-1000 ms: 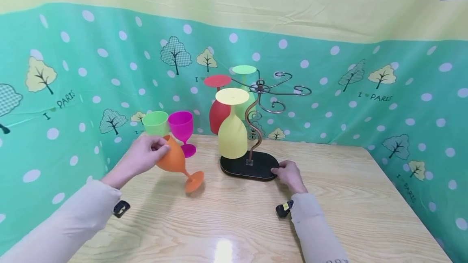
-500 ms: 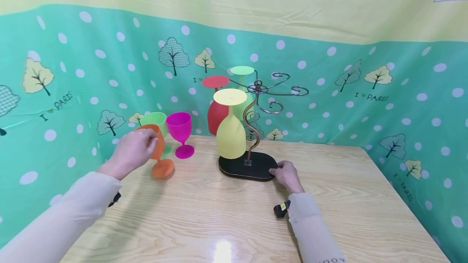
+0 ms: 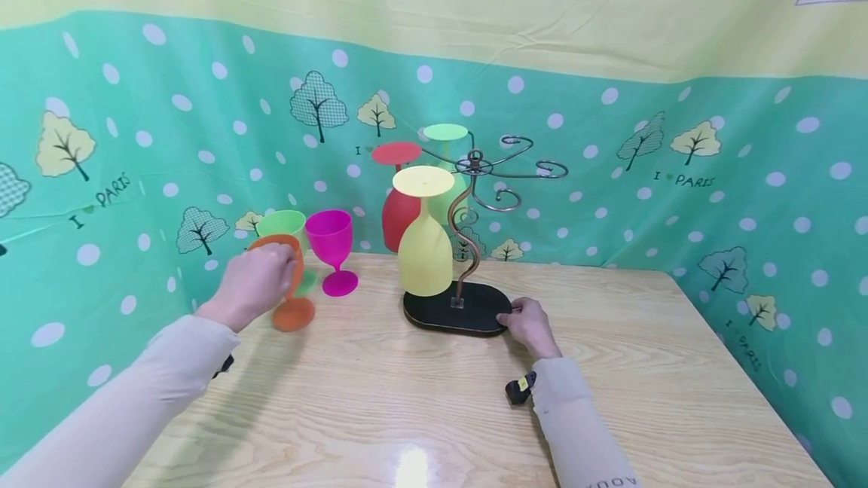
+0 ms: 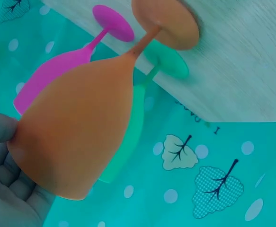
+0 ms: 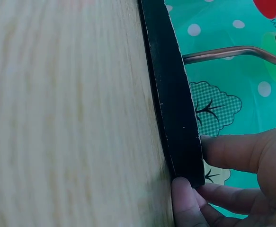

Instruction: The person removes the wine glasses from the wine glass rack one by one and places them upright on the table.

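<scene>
My left hand [image 3: 254, 286] grips the orange goblet [image 4: 76, 127] at the top of its bowl, thumb on the outside near the rim. The goblet stands upright, its round foot on the tabletop. Behind it is a light green goblet [image 3: 281, 222], partly hidden, with a magenta goblet [image 3: 331, 238] to its right. My right hand [image 3: 532, 326] pinches the right end of the stemware rack's black base [image 5: 175, 104], thumb on top. Upside down on the rack's left arms hang a yellow goblet [image 3: 425, 258], a red goblet [image 3: 400, 221] and another green goblet [image 3: 445, 132].
Curled metal arms [image 3: 518, 174] without goblets reach out to the rack's right, above a wavy copper-coloured post [image 3: 469, 239]. The pale wooden table [image 3: 380, 398] extends in front. A patterned green and yellow cloth [image 3: 597, 141] surrounds its back and sides.
My left hand has carried the orange goblet leftward, from tilted to upright, in front of the light green goblet. My right hand stays on the rack's base.
</scene>
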`<state>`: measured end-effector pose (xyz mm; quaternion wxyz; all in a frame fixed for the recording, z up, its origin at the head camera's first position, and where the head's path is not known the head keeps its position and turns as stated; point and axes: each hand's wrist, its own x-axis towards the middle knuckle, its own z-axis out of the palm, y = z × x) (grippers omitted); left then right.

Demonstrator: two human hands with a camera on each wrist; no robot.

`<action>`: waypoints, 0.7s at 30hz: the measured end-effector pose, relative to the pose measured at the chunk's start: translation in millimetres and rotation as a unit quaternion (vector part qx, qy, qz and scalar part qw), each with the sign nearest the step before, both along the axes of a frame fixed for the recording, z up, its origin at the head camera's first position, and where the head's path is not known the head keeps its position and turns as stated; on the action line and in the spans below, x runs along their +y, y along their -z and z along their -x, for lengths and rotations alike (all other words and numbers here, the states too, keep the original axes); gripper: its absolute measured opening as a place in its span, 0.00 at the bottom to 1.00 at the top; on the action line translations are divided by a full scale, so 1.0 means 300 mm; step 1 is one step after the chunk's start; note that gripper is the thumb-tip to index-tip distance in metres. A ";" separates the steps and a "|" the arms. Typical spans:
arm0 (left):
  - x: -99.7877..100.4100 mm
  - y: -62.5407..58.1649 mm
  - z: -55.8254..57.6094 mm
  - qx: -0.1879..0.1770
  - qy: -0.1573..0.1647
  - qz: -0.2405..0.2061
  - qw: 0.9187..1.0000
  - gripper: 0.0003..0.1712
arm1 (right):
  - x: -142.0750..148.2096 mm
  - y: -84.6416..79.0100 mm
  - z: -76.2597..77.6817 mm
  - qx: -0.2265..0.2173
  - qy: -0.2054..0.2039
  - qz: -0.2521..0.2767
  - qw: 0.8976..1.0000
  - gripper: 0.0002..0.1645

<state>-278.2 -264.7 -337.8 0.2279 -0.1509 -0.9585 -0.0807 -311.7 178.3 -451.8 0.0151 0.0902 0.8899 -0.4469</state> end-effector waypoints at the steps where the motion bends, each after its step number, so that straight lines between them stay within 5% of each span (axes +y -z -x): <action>1: 0.002 0.004 0.003 -0.001 -0.001 0.000 1.000 0.05 | 0.000 0.002 0.000 0.001 0.000 -0.001 1.000 0.29; 11: 0.025 0.025 0.020 0.007 0.003 0.008 1.000 0.08 | -0.002 0.006 0.002 0.004 0.001 -0.003 1.000 0.28; 21: 0.046 0.020 0.023 0.061 -0.010 -0.002 0.998 0.09 | -0.005 -0.011 -0.007 0.000 0.001 -0.003 1.000 0.29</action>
